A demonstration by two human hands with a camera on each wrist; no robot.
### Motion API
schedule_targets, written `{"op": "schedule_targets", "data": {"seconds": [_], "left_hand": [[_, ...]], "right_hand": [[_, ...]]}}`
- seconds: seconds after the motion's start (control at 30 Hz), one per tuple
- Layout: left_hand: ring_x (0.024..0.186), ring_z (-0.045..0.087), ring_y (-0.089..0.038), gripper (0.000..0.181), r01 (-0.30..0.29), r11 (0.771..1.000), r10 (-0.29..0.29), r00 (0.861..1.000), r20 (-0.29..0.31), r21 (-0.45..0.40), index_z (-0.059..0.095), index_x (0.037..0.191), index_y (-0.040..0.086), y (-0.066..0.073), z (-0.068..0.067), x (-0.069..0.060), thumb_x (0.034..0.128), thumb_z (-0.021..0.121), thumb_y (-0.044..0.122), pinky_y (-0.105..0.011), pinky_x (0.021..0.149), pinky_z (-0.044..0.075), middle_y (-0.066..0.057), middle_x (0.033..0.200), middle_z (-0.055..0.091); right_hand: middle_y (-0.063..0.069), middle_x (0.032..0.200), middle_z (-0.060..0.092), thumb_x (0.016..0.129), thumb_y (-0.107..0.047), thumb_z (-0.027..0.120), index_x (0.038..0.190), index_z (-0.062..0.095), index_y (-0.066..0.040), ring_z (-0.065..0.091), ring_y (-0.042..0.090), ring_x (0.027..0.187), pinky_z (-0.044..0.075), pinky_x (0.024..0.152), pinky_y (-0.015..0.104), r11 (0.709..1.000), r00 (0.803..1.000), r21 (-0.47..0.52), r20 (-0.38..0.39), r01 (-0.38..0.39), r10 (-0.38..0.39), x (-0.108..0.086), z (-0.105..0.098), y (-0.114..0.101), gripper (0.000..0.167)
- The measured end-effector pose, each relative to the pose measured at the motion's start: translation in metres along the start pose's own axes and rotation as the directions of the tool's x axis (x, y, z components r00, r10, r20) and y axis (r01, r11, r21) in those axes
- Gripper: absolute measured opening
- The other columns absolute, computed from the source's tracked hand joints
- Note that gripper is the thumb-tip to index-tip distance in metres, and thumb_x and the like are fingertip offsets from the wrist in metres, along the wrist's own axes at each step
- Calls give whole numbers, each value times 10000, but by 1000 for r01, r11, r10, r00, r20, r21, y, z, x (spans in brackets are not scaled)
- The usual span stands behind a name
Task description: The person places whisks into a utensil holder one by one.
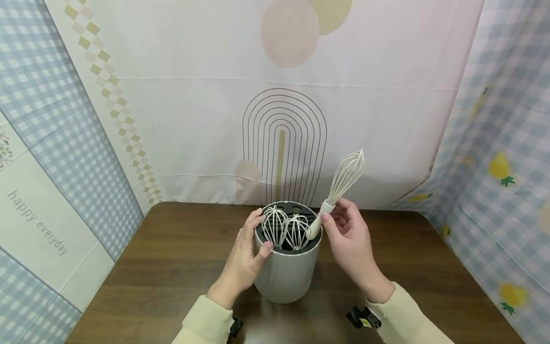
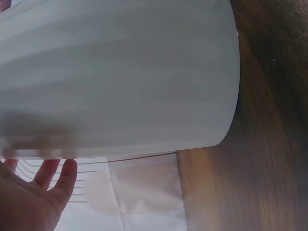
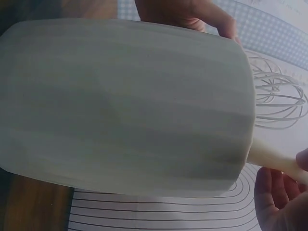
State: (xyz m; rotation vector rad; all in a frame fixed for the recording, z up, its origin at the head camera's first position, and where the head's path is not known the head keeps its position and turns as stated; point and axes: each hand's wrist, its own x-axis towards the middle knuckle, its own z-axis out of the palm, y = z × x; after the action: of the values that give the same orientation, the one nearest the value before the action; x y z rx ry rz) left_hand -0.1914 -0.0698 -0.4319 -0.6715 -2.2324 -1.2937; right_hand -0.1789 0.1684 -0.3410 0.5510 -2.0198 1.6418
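A pale grey, ribbed utensil holder [image 1: 284, 274] stands upright on the table, its black slotted insert [image 1: 296, 209] showing at the top. Two whisks stand in it with their wire heads up, a left one [image 1: 274, 224] and a right one [image 1: 296, 229]. My left hand [image 1: 242, 260] rests against the holder's left side, thumb near the front rim, fingers fairly straight. Between thumb and fingers, my right hand [image 1: 350, 239] pinches a third whisk [image 1: 315, 224] by its cream handle. That whisk tilts right, wires up, its handle end at the holder's right rim.
The holder stands on a dark brown wooden table [image 1: 180, 258]. Behind it hangs a white patterned cloth [image 1: 193, 129]. Blue checked cloths close off the left side [image 1: 64, 95] and the right side [image 1: 494, 129].
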Motion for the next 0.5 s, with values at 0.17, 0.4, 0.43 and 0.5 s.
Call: {"op": "schedule_targets", "data": {"seconds": [0.17,0.4,0.43,0.5], "left_hand": [[1361,320,-253,641,1,1000,-1,1000,0,-2,355,1426,202,0,0,0,941,431,614,-556,1026,321,36,1556,267],[1364,317,-256,645,-2,1000,2,1000,-3,-3,356,1426,197,0,0,-1,941,427,618,-551,1033,313,32,1555,268],[1364,316,-256,646,-1,1000,1,1000,-4,-3,356,1425,198,0,0,-1,941,426,619,-552,1032,312,32,1555,267],[1364,315,-255,643,0,1000,0,1000,-3,-2,355,1426,201,0,1,-1,941,428,617,-553,1031,313,36,1556,265]], "right_hand": [[116,1058,590,921,8,619,1224,510,7,606,195,922,512,771,220,999,999,-34,33,-2,3,-2,1,2,321],[82,1031,602,918,-48,649,1195,538,-42,608,209,902,519,748,234,999,999,-25,39,-33,34,-3,2,5,298],[83,1032,603,916,-46,651,1194,537,-37,608,207,903,518,748,233,999,999,-23,39,-37,38,-3,2,5,300],[86,1035,606,912,-41,655,1203,532,-32,611,205,910,521,749,238,999,998,-17,44,-45,45,-3,2,6,316]]}}
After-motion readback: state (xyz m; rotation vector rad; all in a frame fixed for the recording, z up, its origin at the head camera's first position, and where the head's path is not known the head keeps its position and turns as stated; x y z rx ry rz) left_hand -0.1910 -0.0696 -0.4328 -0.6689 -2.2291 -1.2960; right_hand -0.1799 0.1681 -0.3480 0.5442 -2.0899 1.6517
